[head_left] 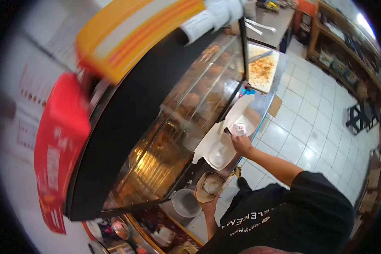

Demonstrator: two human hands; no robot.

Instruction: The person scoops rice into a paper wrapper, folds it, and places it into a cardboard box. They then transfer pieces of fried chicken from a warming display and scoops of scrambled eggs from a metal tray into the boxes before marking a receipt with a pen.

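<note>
Right hand: closed on a small printed packet, over the open white box
Left hand: grips the paper bowl from beneath
Rice: inside it

Glass case beside carton, open floor opposite
</note>
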